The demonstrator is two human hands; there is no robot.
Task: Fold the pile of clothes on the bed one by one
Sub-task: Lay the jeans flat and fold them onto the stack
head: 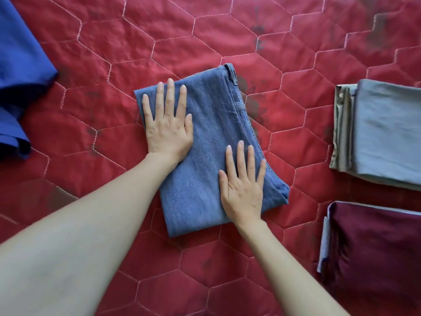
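Over at nine to ten o'clock you've got a dark blue garment (20,71) lying loose and unfolded at the left edge of the bed, spilling out of view. Under everything runs the red quilted bedspread (102,35), stitched in pale hexagons.

Dead centre sit the folded blue jeans (209,137), a tidy slab lying slantwise, long axis running from eleven o'clock down to five, with the waistband and a belt loop peeking out at the top right corner.

Your left hand (167,127) lies flat on the upper left part of the denim, palm down, fingers (169,94) straight and spread, pointing to twelve o'clock. Your right hand (242,190) presses flat on the lower right part, fingers (240,158) likewise straight and fanned apart, nothing pinched in either hand. Both bare forearms come in from the bottom edge.

Now to the right, at three o'clock: a folded light blue-grey garment (387,133) resting on a beige folded piece (341,126) whose layered edges show on its left side. Below it, at four to five o'clock, a folded maroon garment (376,252) lies on something pale lavender (324,247). Both stacks sit well apart from the jeans.
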